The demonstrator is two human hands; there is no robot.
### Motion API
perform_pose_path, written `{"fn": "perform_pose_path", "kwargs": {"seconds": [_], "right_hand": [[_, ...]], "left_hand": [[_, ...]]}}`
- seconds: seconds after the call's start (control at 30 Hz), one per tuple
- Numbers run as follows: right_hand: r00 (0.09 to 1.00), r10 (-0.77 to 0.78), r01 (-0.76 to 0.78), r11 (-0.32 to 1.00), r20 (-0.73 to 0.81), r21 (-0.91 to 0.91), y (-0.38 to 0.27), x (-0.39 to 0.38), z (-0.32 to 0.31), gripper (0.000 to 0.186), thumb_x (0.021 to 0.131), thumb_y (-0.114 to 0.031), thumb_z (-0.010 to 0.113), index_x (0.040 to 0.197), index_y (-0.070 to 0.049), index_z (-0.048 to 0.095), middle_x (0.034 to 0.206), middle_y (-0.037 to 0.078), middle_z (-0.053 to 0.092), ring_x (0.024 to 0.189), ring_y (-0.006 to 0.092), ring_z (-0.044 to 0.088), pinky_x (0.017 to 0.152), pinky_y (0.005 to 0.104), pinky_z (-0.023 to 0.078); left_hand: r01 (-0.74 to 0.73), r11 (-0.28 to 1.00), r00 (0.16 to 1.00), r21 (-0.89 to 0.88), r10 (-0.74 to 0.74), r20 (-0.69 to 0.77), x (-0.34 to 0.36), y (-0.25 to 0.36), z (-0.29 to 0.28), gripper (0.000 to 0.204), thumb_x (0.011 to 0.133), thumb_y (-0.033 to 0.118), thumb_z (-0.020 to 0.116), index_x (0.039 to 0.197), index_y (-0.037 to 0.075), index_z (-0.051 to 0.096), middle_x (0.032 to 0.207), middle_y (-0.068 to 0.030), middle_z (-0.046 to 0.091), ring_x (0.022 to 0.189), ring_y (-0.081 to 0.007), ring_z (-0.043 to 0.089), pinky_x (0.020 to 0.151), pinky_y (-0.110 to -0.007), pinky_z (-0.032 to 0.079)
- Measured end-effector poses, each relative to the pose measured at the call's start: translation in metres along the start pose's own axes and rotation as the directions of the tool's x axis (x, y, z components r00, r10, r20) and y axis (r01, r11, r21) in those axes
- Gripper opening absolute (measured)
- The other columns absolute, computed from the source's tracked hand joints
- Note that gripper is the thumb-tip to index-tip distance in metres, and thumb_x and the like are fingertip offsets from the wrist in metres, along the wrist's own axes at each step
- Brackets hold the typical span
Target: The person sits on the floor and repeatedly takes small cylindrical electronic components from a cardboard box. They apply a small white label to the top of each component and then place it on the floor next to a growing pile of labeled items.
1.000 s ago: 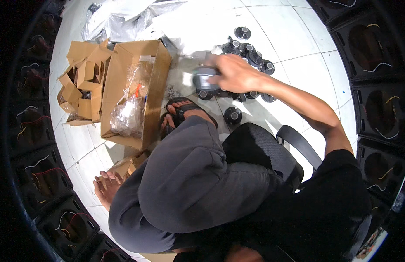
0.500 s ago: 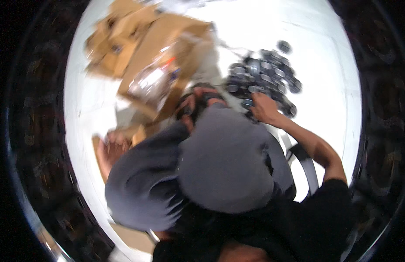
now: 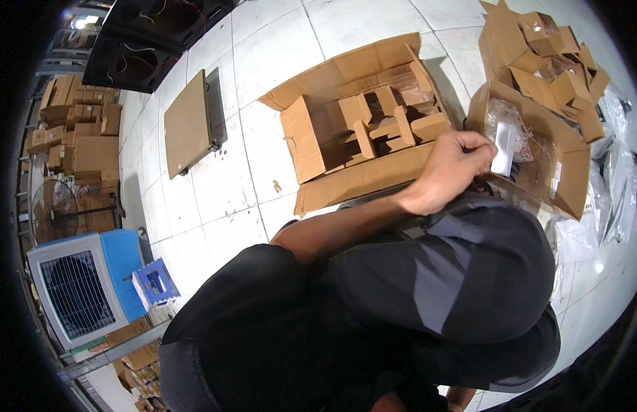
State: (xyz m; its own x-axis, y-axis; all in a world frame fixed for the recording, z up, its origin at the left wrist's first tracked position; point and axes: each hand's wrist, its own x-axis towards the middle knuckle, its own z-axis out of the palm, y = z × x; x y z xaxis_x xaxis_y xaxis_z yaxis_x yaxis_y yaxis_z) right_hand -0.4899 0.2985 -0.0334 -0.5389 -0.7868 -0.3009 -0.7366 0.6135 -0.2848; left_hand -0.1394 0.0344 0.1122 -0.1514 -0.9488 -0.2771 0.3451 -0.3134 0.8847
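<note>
My left hand (image 3: 459,168) reaches over my bent knee, fingers curled and thumb drawn in. Its fingertips meet the edge of a white flat piece (image 3: 501,152); whether they grip it I cannot make out. That piece shows at the near side of an open cardboard box (image 3: 569,175), beside crumpled clear plastic (image 3: 514,117). Left of the hand lies a wide open carton (image 3: 360,189) with cardboard dividers (image 3: 365,139) inside. My right hand does not show; a small patch of skin at the lower edge is too cut off to identify.
Torn cardboard pieces (image 3: 552,58) are heaped at the far right, near clear plastic bags (image 3: 600,213). A low wheeled board (image 3: 186,127) stands on the tiled floor. To the left are black cabinets (image 3: 129,65), stacked cartons (image 3: 92,154) and a blue-and-grey cooler (image 3: 85,288).
The view has swung to the left, bringing the divided carton in and leaving the pile of black round parts out. My left hand has moved from beside my knee to the open box.
</note>
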Motion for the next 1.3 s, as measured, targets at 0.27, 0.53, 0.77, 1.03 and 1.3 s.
{"fn": "perform_pose_path", "kwargs": {"seconds": [0.27,0.53,0.77,1.03,1.3], "right_hand": [[0.964,-0.026,0.128,0.918,-0.265,0.376,-0.123,0.039,-0.131,0.029,0.092,-0.023,0.057,0.099,0.004,0.064,0.088,0.011,0.067,0.086,0.0202,0.062,0.079,0.0314,0.047],[0.791,-0.607,0.515,0.727,0.075,0.454,-0.335,0.048,-0.210,0.031,0.094,-0.021,0.056,0.107,0.006,0.062,0.094,0.012,0.067,0.089,0.0156,0.063,0.080,0.0287,0.048],[0.653,-0.677,0.375,0.678,0.339,0.633,-0.380,0.059,-0.173,0.020,0.087,-0.015,0.065,0.092,0.005,0.064,0.078,0.006,0.065,0.071,0.0091,0.060,0.065,0.0241,0.049],[0.824,-0.553,0.416,0.738,0.123,0.531,-0.325,0.134,-0.159,0.021,0.086,-0.016,0.064,0.088,0.005,0.065,0.066,0.006,0.064,0.059,0.0105,0.061,0.055,0.0241,0.045],[0.838,-0.506,0.494,0.862,-0.205,-0.112,-0.223,0.237,-0.165,0.044,0.089,-0.036,0.061,0.083,0.007,0.066,0.067,0.012,0.065,0.053,0.0162,0.062,0.056,0.0325,0.048]], "left_hand": [[-0.091,0.991,0.991,0.101,0.099,-0.084,-0.005,0.004,-0.016,0.016,0.090,0.009,0.060,0.095,-0.004,0.066,0.074,-0.0032,0.064,0.066,-0.0061,0.056,0.061,-0.021,0.046],[-0.211,0.964,0.976,0.162,0.217,-0.020,-0.023,0.026,-0.001,0.015,0.089,0.006,0.060,0.097,-0.006,0.064,0.074,-0.0017,0.063,0.066,-0.0054,0.056,0.061,-0.020,0.046],[-0.187,0.968,0.982,0.165,0.187,0.018,-0.020,0.029,0.002,0.015,0.089,0.007,0.060,0.097,-0.005,0.065,0.080,-0.0041,0.065,0.070,-0.0069,0.057,0.064,-0.022,0.049],[-0.094,0.896,0.982,0.434,0.155,-0.107,-0.003,0.023,-0.054,0.020,0.092,0.010,0.056,0.100,-0.005,0.066,0.089,-0.0089,0.069,0.074,-0.0107,0.061,0.070,-0.023,0.049],[0.098,0.493,0.920,0.864,0.287,-0.268,0.009,-0.002,-0.166,0.029,0.087,0.018,0.057,0.100,-0.005,0.067,0.094,-0.0176,0.070,0.085,-0.0229,0.067,0.080,-0.034,0.051]]}}
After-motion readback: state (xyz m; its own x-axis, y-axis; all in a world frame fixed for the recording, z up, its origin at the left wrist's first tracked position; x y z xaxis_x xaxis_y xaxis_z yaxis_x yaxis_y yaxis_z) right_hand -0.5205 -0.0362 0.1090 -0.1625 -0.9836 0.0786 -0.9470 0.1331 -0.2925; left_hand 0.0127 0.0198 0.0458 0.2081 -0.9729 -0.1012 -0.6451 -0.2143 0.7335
